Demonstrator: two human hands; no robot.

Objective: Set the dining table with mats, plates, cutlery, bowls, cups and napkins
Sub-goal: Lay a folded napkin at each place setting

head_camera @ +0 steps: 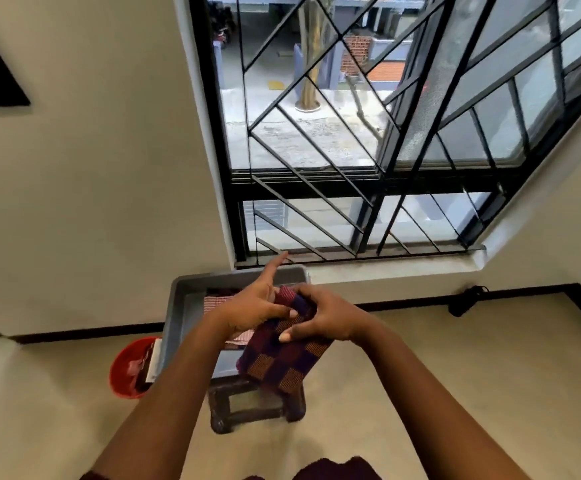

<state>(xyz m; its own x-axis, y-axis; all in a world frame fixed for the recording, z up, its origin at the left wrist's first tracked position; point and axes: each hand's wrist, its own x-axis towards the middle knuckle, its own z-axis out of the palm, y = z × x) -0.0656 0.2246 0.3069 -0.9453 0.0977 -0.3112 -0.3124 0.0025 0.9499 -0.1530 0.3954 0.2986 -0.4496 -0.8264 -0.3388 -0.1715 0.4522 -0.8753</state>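
- Both arms reach to the frame's centre; the left hand (251,308) and right hand (320,318) are both clamped on a folded checked cloth (282,358), left forefinger pointing up.
- Behind, a barred window (368,133) fills the upper right.
- Below the cloth, a grey tray (185,306) on a dark stool (257,407) holds striped cloths (216,303); a red bucket (122,368) stands at its left.

Checked napkin (283,362), woven in maroon, purple and orange squares, is hanging folded and tilted from both hands above the grey tray (185,299). A second, red-and-white striped napkin (217,303) is lying flat inside that tray, partly hidden.
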